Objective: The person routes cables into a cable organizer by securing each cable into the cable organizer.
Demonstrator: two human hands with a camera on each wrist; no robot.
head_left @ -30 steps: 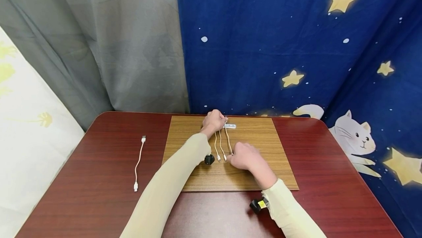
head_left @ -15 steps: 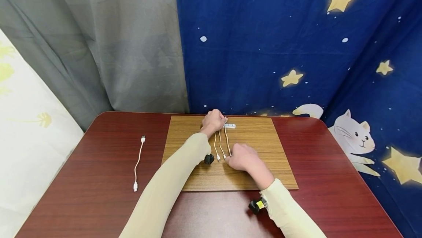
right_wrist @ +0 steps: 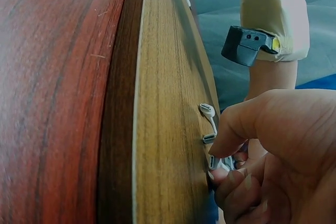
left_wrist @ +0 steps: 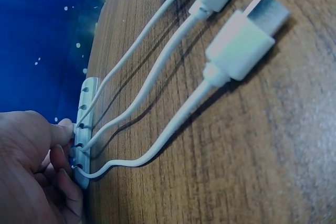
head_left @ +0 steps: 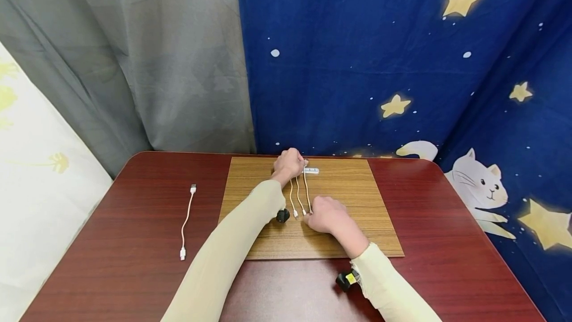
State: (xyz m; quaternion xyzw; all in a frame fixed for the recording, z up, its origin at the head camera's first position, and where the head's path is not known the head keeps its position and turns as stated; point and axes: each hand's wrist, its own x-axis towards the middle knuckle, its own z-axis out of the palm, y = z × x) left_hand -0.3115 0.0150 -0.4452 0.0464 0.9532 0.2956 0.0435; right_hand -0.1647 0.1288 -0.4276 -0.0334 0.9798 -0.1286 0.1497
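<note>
Three short white charging cables run across the wooden board from a pale slotted cable clip (head_left: 312,170) near its far edge. My left hand (head_left: 289,162) is at the clip; in the left wrist view its thumb and finger pinch the third cable (left_wrist: 137,40) just behind a slot. The other two cables, a middle one (left_wrist: 163,61) and an outer one (left_wrist: 173,124), pass through neighbouring slots. My right hand (head_left: 328,214) pinches the near end of the third cable, its plug (right_wrist: 214,162) showing between thumb and finger. The far plugs are mostly hidden by my left hand.
Another white cable (head_left: 186,223) lies on the red-brown table (head_left: 134,242), left of the wooden board (head_left: 357,232). Curtains (head_left: 313,64) hang right behind the table's far edge. My left forearm reaches across the board's left half.
My right hand has shifted slightly left with the plug, and the third cable now runs straighter toward the other two. My left hand stays at the clip.
</note>
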